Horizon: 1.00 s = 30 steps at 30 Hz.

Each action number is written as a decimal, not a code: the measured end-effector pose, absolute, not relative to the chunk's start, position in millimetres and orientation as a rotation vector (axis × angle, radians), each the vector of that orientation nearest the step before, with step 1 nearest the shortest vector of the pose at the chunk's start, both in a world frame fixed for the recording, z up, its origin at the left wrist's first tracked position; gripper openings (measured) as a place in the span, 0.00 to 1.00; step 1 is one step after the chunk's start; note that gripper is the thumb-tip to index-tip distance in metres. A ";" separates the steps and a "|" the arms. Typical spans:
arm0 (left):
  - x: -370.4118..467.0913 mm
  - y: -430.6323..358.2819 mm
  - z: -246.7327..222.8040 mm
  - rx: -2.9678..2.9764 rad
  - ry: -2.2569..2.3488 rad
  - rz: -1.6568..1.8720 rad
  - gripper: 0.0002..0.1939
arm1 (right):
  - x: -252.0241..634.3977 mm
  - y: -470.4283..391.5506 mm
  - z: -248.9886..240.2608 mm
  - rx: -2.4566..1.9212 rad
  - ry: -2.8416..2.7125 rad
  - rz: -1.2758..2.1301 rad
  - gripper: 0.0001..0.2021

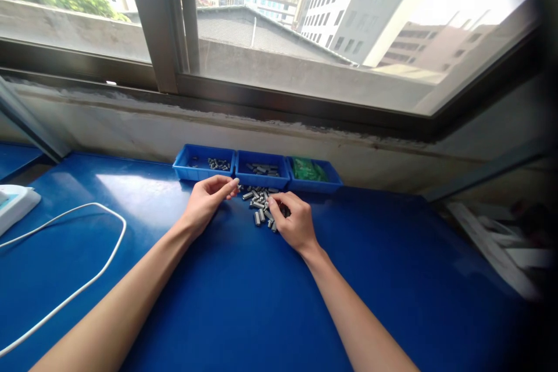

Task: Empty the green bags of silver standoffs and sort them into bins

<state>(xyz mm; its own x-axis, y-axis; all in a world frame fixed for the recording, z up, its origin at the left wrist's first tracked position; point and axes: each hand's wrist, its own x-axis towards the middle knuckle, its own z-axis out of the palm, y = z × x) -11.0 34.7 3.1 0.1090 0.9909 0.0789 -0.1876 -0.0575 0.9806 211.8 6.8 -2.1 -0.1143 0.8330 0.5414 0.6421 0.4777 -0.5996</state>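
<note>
A loose pile of short silver metal cylinders [258, 204] lies on the blue tabletop in front of the bins. At the pile's left edge my left hand [208, 200] is closed in a pinch, with a small silver metal piece [240, 188] showing at its thumb and fingertips. My right hand [295, 220] reaches over the right side of the pile, thumb and fingers curled together. Its fingers cover part of the pile, and what they pinch, if anything, is hidden.
Three blue bins stand in a row by the wall: the left bin [185, 171] has small screw-like parts, the middle bin [261, 180] metal cylinders, the right bin [320, 187] a green bag [308, 169]. A white cable [107, 261] and white device [17, 203] lie at left.
</note>
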 end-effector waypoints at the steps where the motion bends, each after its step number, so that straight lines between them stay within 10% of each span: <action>1: -10.9 34.9 3.0 1.093 0.903 1.265 0.16 | 211.8 6.8 -1.9 -1.241 -1.833 0.269 0.08; 19: -24.2 48.1 3.9 0.822 0.802 1.576 0.27 | 212.0 7.4 -2.7 -1.255 -1.823 0.269 0.08; 30: -3.6 33.7 -9.5 2.080 1.149 1.225 0.12 | 211.6 5.5 0.4 -1.261 -1.830 0.243 0.08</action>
<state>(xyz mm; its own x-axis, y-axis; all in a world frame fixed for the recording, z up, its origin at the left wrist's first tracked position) -3.6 33.7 -9.5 0.2528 0.8397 0.4807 0.4259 -0.5427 0.7240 211.6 5.5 0.4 -0.1027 0.8320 0.5452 0.6610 0.4666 -0.5877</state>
